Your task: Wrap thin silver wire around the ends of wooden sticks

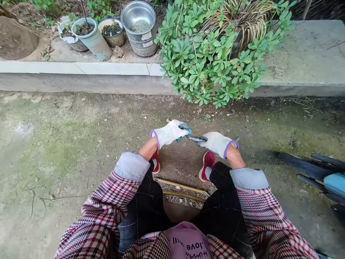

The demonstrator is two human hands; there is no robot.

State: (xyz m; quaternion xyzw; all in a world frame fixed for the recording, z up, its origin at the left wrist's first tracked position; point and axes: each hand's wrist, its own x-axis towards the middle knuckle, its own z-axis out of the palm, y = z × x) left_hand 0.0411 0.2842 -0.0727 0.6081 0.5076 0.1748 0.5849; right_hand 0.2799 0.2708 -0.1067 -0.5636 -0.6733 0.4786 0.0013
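Observation:
Both my hands wear white work gloves with blue-green coated fingertips and purple cuffs. My left hand (170, 133) and my right hand (217, 143) meet in front of my knees, each pinching one end of a short, thin grey metal piece (194, 139) held level between them. Its exact kind is too small to make out. I sit low, with plaid sleeves and dark trousers, and my red shoes (207, 164) rest on the dirt ground just below my hands.
A leafy green shrub (212, 54) spills over a concrete ledge (302, 64) ahead. On the ledge at the back left stand a metal bucket (139, 27) and two soil-filled pots (93, 37). A blue and black object (323, 176) lies at my right.

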